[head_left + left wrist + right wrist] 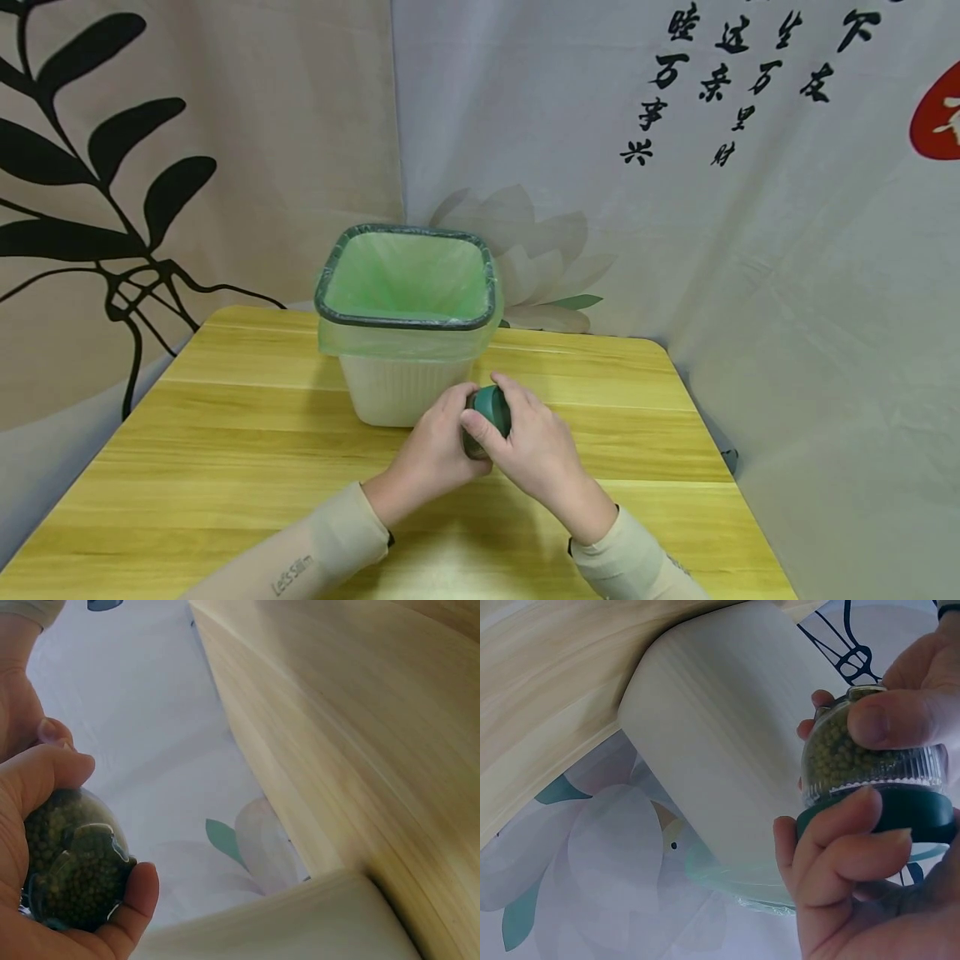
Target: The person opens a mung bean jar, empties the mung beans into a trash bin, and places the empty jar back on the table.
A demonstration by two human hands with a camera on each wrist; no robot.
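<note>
Both my hands hold a small clear jar (480, 437) filled with green beans, just in front of a white waste bin (386, 390) on a wooden table (225, 433). My left hand (435, 450) wraps around the jar's body (73, 862), thumb on its ribbed side (870, 769). My right hand (534, 442) curls its fingers (832, 844) round the dark green lid (889, 817), which is on the jar. The jar lies tilted, lid end pointing up towards the bin. The bin has a dark rim (405, 322) and a green bag liner.
The bin (720, 750) stands at the table's back middle, close to my hands. Printed cloth backdrops (750, 250) hang behind and to the right of the table. The table's edges run near the right backdrop.
</note>
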